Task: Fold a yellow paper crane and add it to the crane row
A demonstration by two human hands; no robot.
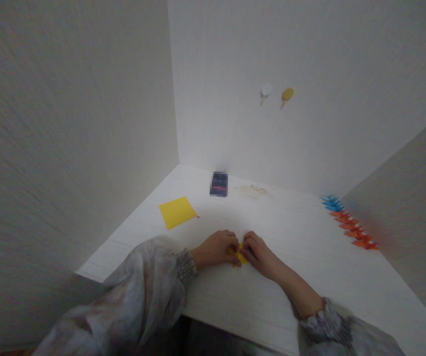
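Two-handed work on a small yellow paper (243, 257) at the near side of the desk (272, 309). The step in hand appears to be shaping or creasing this paper. To do it well, the left hand (218, 248) should steady one side while the right hand (259, 252) aligns the other; edges are best matched before firm pressure is applied, and the paper kept low, so that the desktop backs each crease. Too hard a pinch could crumple so small a piece. Both hands appear to pinch the paper between thumb and fingers; its exact folds are hidden beneath them. The paper lies at about 3 o'clock from the left hand and 9 o'clock from the right, between the two and touching both. From it, a flat yellow sheet (177, 212) lies apart at 10 o'clock.
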